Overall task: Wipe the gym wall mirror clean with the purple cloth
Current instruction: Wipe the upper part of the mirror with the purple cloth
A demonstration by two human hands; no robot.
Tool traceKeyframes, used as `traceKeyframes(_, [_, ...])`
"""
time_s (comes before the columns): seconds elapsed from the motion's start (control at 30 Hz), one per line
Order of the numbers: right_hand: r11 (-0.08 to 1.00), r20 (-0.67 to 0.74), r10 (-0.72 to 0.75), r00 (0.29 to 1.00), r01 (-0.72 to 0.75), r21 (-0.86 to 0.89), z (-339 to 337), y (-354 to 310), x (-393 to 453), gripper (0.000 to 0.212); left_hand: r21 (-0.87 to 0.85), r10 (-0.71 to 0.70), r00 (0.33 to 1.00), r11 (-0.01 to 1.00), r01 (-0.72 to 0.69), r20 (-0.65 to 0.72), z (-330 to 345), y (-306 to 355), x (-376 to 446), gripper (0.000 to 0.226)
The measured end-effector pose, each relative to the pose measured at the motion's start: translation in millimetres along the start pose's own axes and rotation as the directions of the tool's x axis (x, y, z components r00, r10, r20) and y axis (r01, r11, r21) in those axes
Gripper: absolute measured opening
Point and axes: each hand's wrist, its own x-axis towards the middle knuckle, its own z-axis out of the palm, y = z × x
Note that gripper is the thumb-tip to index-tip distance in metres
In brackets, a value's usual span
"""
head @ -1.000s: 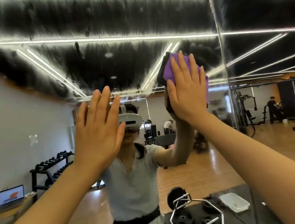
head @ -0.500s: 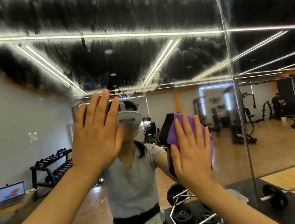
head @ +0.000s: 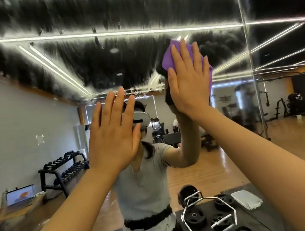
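Under flat right hand (head: 188,84) fingers: purple cloth (head: 168,58) pressed on mirror (head: 33,110); left hand (head: 112,139) splayed.

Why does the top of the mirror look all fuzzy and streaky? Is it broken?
Not broken, as far as I can see. The upper part of the mirror carries a smeary film with streaks, blurring the reflected ceiling lights; lower down, the reflection looks clear. The right hand presses the purple cloth flat at the film's lower edge.

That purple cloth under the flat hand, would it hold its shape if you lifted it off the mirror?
Probably not. The purple cloth bends around the right hand, so it looks soft and floppy. It seems thin, likely light. Pressed flat on the mirror, it probably slides easily across the glass.
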Motion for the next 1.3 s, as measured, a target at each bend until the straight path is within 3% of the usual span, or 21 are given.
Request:
traceKeyframes(0.13, [1.000, 0.005, 0.004, 1.000, -0.004, 0.002, -1, -5, -37, 0.062, -0.002, -0.003, 1.000, 1.000, 0.003, 0.000, 0, 0, 0, 0.063])
traceKeyframes(0.4, [0.996, 0.074, -0.029, 0.997, 0.034, -0.078, -3, -7, -189, 0.062, -0.033, -0.007, 1.000, 0.999, 0.007, 0.009, 0, -1, 0, 0.063])
traceKeyframes(0.6, [0.994, 0.083, -0.091, 0.992, 0.095, -0.048, -5, -12, -145, 0.062, -0.138, 0.008, 1.000, 0.990, -0.009, -0.003, -12, -9, -5, 0.063])
traceKeyframes(0.77, [0.988, 0.060, -0.148, 0.987, 0.150, -0.032, 4, -29, -42, 0.060, -0.056, -0.031, 0.999, 0.998, 0.032, 0.021, -15, -33, -34, 0.065])
traceKeyframes(0.87, [0.991, 0.027, -0.129, 0.991, 0.130, -0.039, 8, -36, -25, 0.059, -0.007, -0.027, 0.999, 1.000, 0.027, 0.042, -13, -42, -41, 0.065])
traceKeyframes(1.03, [0.994, 0.026, -0.106, 0.994, 0.107, -0.039, 9, -39, -52, 0.060, 0.020, 0.003, 0.999, 1.000, -0.004, 0.054, -10, -43, -43, 0.064])
traceKeyframes(1.3, [0.991, 0.086, -0.104, 0.991, 0.110, -0.074, 8, -50, -165, 0.062, 0.013, 0.004, 0.998, 1.000, -0.005, 0.066, -11, -42, -42, 0.065])
